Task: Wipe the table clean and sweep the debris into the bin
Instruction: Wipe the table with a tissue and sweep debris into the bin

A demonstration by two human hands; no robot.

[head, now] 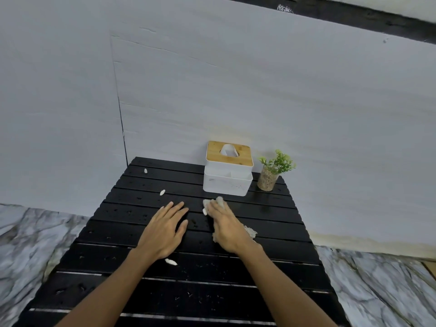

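A black slatted table (264, 274) fills the lower middle of the head view. My right hand (227, 226) presses flat on a pale wiping cloth (250, 231), which sticks out past the fingertips and at the wrist side. My left hand (164, 228) lies flat on the slats beside it, fingers spread, holding nothing. White crumpled scraps lie about: one (171, 261) by my left wrist, one (162, 192) farther back, one (145, 171) near the far left corner, one (204, 211) touching the cloth. Small specks dot the slats. No bin is in view.
A white tissue box with a wooden lid (228, 168) stands at the table's far edge against the grey wall. A small green plant in a glass pot (271, 172) stands right of it. Marble-patterned floor (28, 244) shows on both sides of the table.
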